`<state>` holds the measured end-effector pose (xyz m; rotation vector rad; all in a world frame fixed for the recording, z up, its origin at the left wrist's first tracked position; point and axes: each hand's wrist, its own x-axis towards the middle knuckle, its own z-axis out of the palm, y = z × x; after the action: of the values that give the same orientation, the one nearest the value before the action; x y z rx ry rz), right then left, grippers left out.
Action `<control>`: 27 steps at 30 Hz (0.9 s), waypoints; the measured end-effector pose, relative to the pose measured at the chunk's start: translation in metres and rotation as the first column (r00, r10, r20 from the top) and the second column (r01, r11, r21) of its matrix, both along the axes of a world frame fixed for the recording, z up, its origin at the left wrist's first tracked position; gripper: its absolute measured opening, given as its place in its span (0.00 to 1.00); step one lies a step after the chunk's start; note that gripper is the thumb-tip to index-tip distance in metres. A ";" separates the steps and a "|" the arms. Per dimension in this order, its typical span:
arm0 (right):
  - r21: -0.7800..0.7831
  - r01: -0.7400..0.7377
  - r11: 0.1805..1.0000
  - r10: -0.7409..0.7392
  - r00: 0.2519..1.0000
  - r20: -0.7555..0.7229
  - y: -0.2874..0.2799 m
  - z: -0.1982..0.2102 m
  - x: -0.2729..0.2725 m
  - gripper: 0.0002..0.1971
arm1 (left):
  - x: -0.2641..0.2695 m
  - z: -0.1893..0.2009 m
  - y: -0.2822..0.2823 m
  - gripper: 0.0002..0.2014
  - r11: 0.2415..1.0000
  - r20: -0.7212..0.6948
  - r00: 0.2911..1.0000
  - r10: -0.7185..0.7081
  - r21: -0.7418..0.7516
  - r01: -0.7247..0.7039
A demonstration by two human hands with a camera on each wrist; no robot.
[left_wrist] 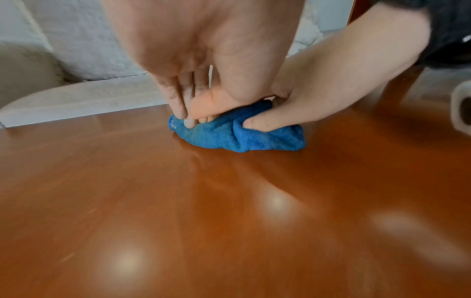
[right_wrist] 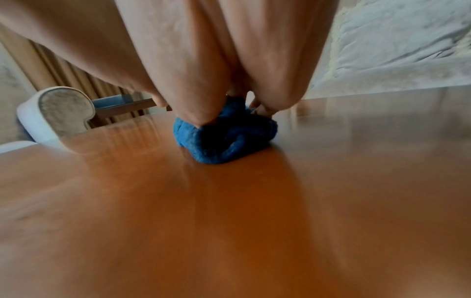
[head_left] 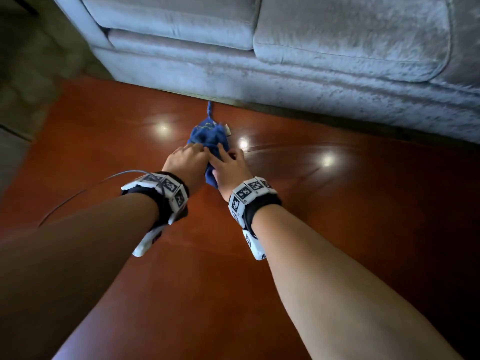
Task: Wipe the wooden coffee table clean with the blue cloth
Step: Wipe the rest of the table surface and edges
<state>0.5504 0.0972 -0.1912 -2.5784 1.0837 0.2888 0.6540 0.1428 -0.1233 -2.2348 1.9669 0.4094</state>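
Observation:
A bunched blue cloth (head_left: 209,137) lies on the glossy reddish-brown wooden coffee table (head_left: 337,216), near its far edge. A thin strand of it trails toward that edge. Both hands hold it side by side. My left hand (head_left: 200,149) curls down onto the cloth's left part; in the left wrist view its fingertips (left_wrist: 188,121) dig into the blue cloth (left_wrist: 229,139). My right hand (head_left: 226,154) grips the right part, its thumb (left_wrist: 254,123) pinching a fold. In the right wrist view my right hand (right_wrist: 229,113) covers the top of the blue cloth (right_wrist: 224,143).
A grey velvet sofa (head_left: 311,61) runs along the table's far edge, close behind the cloth. A small pale tag (head_left: 228,129) lies beside the cloth. A rounded sofa arm (right_wrist: 56,113) stands off the table's left end. Ceiling lights glare on the tabletop.

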 end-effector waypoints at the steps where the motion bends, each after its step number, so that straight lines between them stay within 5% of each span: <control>1: -0.006 -0.009 1.000 0.009 1.000 0.005 0.006 0.000 0.005 0.34 | 0.007 0.000 0.008 0.13 1.000 -0.011 1.000 0.006 0.002 -0.006; 8: 0.020 -0.043 0.999 0.041 0.995 0.095 0.001 0.014 -0.018 0.32 | -0.006 -0.007 0.024 0.20 1.000 -0.044 0.999 -0.012 0.015 0.013; 13: 0.052 0.096 0.994 -0.103 0.985 0.136 -0.011 0.019 -0.084 0.30 | -0.055 -0.014 0.015 0.30 0.992 -0.140 0.983 -0.119 0.020 0.123; 22: 0.056 0.380 0.923 -0.382 0.924 0.031 -0.014 0.014 -0.237 0.29 | -0.188 -0.018 -0.017 0.33 0.932 -0.212 0.922 -0.325 0.091 0.350; 27: 0.050 0.374 0.926 -0.377 0.924 0.067 0.016 0.014 -0.253 0.26 | -0.200 -0.008 -0.002 0.29 0.901 -0.200 0.894 -0.401 0.091 0.425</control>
<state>0.2974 0.1132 -0.1772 -2.2651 1.4954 0.1125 0.4542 0.1409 -0.1317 -1.6827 2.3504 0.6747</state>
